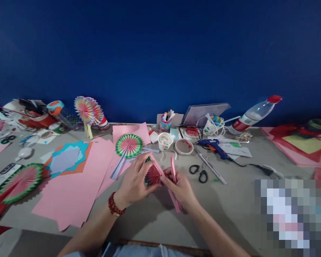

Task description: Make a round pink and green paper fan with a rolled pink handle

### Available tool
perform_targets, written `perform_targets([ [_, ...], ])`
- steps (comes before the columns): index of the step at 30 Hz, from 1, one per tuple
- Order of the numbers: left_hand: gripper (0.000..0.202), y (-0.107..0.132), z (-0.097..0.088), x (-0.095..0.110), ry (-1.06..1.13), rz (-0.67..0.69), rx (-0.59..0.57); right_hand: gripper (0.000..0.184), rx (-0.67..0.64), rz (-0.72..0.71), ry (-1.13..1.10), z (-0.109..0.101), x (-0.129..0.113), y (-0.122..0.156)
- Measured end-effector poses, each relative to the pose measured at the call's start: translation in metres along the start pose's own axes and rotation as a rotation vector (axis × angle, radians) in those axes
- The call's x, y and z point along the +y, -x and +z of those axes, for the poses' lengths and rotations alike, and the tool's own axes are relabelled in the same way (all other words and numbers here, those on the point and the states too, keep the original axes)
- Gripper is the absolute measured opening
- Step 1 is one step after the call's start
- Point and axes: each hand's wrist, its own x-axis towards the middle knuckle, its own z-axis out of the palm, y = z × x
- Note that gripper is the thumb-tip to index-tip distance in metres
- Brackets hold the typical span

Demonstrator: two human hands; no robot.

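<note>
Between my two hands is a folded paper fan [152, 175], red-pink and dark in its pleats, held above the table. My left hand [139, 175], with a dark red bead bracelet on the wrist, curls its fingers and thumb around the fan's left side. At the fan's right edge, my right hand [180, 185] pinches with thumb and fingers, and pink paper strips [172, 167] stick out above and below it. Just beyond the left hand lies a finished round paper fan [128, 145] with a green rim. Black-handled scissors [199, 173] rest right of my right hand.
Pink paper sheets [77, 192] and blue and orange paper cover the left side. A blue glue gun [215, 147], a tape roll [184, 146], a white cup [165, 141], a utility knife [211, 167] and a tilted bottle [254, 114] lie towards the blue wall. The lower right is blurred out.
</note>
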Motion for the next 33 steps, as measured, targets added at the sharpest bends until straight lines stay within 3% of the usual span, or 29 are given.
perform_targets([
  [7, 0.046, 0.001, -0.003, -0.004, -0.005, -0.019, -0.039, 0.042, 0.05, 0.002, 0.035, 0.002, -0.005, 0.001],
  [11, 0.034, 0.004, 0.001, -0.011, -0.065, 0.01, 0.033, 0.046, 0.051, 0.015, 0.034, 0.002, -0.009, 0.003],
  [16, 0.025, 0.006, 0.003, -0.013, -0.125, 0.119, 0.138, 0.042, -0.06, -0.001, 0.142, 0.0, -0.016, 0.005],
  [19, 0.026, 0.007, 0.004, -0.011, -0.119, 0.192, 0.143, 0.044, -0.105, -0.008, 0.144, 0.0, -0.02, 0.005],
  [25, 0.029, 0.006, 0.001, -0.01, -0.104, 0.336, 0.122, 0.036, -0.133, 0.113, -0.046, -0.001, -0.014, 0.005],
  [28, 0.051, 0.004, -0.003, -0.011, -0.035, 0.374, 0.112, 0.035, -0.107, 0.155, -0.118, -0.001, -0.012, 0.005],
  [31, 0.071, 0.005, -0.003, -0.013, 0.139, 0.19, 0.223, 0.039, -0.069, 0.134, -0.156, -0.001, -0.015, 0.007],
  [33, 0.059, 0.006, 0.003, -0.015, 0.401, -0.048, 0.252, 0.042, -0.049, 0.085, -0.18, -0.001, -0.018, 0.008],
])
